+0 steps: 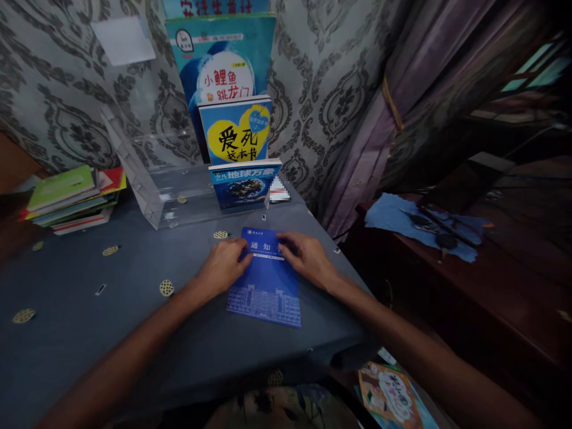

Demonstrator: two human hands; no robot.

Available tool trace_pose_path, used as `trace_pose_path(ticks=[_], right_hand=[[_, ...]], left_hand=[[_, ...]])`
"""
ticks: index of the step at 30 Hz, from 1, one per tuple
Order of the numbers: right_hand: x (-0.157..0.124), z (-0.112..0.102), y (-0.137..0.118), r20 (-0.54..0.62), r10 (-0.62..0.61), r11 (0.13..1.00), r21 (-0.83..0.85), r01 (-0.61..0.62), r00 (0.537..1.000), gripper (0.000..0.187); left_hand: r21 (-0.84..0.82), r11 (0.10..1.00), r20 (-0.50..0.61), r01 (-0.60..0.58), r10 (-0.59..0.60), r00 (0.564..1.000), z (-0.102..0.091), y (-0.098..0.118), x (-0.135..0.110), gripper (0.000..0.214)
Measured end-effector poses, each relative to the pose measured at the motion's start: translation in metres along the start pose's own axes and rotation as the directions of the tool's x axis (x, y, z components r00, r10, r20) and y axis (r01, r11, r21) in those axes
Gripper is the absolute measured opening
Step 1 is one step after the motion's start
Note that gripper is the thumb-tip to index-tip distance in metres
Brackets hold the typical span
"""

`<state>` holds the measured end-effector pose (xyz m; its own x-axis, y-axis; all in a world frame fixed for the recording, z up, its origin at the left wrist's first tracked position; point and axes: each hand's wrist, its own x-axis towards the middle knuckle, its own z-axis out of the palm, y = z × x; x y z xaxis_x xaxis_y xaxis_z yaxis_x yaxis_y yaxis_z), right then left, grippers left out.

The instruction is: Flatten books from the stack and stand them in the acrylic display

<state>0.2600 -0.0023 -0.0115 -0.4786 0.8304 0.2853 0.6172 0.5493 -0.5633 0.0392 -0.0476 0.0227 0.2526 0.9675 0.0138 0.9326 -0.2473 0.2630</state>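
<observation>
A dark blue booklet (267,285) with white characters and a building drawing lies flat on the grey-blue tablecloth (111,310). My left hand (223,266) rests on its upper left part, fingers curled down against the cover. On the upper right part lies my right hand (308,257), fingers pressed to the cover near the top edge. Both hands touch the booklet, which stays flat on the table.
A clear acrylic stepped stand (156,185) at the back holds three upright books (236,128). To the far left sits a stack of books (74,199). At the right are a curtain (379,119) and a dark wooden cabinet (469,268). More books (391,396) lie on the floor.
</observation>
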Motion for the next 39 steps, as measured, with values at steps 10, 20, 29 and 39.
trace_pose_path(ticks=[10,20,29,39], right_hand=[[-0.048,0.024,0.006,0.089,-0.076,0.921,-0.376,0.104,0.993,0.059],[0.001,0.024,0.024,0.221,-0.219,0.929,-0.25,0.272,0.95,0.053],[0.015,0.02,0.013,0.212,-0.212,0.91,-0.313,0.272,0.954,0.043],[0.006,0.019,-0.003,0.19,-0.147,0.902,-0.377,0.21,0.971,0.042]], left_hand=[[0.133,0.963,-0.009,-0.234,0.238,0.971,0.042,-0.012,0.0,0.059],[0.286,0.951,-0.07,-0.12,0.145,0.987,0.042,0.01,0.0,0.056],[0.365,0.931,-0.1,-0.012,0.052,0.994,0.038,0.017,0.015,0.055],[0.34,0.939,-0.148,0.045,0.006,0.989,0.03,0.014,0.02,0.049]])
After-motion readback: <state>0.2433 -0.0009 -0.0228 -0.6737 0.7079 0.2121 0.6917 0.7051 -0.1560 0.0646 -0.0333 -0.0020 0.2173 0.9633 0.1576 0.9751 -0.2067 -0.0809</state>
